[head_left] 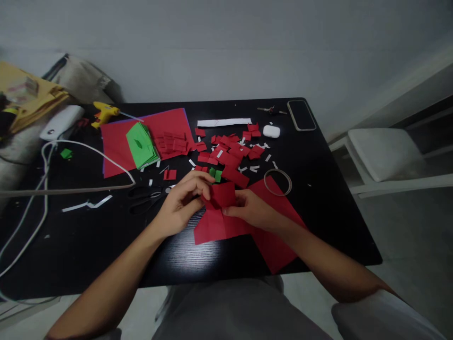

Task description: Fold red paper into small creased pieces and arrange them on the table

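Grey clothing [240,311] shows below the desk [336,226]; half-curled left hand [186,200] and right hand [253,208] pinch a red paper piece [223,192] — opposite sides, seemingly to steady it.

Beyond the left hand [182,206] and the right hand [253,208], a plain pale grey wall [226,71] runs across the whole width, with a faint level line along it. Under both hands is a black table [336,208] with rounded corners on the right hand's side. Nearer the body than the hands, a pale glare [194,250] lies on the tabletop and shows fine grain; elsewhere the light is dim. Well to the right of the right hand stands a white chair [396,189], its seat facing up, on a grey floor [406,236]
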Tool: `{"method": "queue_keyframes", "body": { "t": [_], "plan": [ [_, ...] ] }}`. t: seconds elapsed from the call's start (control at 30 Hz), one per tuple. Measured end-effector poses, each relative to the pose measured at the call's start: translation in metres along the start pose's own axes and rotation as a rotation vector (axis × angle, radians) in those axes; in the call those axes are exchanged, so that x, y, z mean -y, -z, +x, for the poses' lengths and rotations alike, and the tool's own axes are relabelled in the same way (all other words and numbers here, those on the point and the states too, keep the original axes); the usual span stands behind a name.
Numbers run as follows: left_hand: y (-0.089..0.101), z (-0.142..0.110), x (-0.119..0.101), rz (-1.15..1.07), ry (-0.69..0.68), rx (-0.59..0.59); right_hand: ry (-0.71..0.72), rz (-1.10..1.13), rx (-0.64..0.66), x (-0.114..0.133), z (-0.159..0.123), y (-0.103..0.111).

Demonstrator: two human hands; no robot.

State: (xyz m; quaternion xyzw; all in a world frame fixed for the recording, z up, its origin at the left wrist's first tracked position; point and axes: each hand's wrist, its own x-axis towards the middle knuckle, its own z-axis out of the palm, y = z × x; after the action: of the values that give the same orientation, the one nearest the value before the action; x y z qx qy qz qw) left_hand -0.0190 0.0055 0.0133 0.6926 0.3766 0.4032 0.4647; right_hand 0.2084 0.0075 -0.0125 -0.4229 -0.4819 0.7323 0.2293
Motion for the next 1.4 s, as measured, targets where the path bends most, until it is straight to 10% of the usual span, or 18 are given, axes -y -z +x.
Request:
{"method": "queue_keyframes", "body": {
  "t": [0.47, 1.13, 1.4],
  "plan": [
    [-0.012, -0.002, 0.015, -0.149, 0.194, -0.078, 0.169, 0.041, -0.303, 0.000, 0.003, 0.007],
    [-0.023, 0.000, 0.013, -0.159, 0.391, -0.115, 0.210, -0.086, -0.336, 0.006, -0.003, 0.000],
    [-0.029, -0.006, 0.013, -0.042, 0.272, -0.142, 0.229, -0.117, -0.359, 0.004, -0.005, -0.001]
  ]
}}
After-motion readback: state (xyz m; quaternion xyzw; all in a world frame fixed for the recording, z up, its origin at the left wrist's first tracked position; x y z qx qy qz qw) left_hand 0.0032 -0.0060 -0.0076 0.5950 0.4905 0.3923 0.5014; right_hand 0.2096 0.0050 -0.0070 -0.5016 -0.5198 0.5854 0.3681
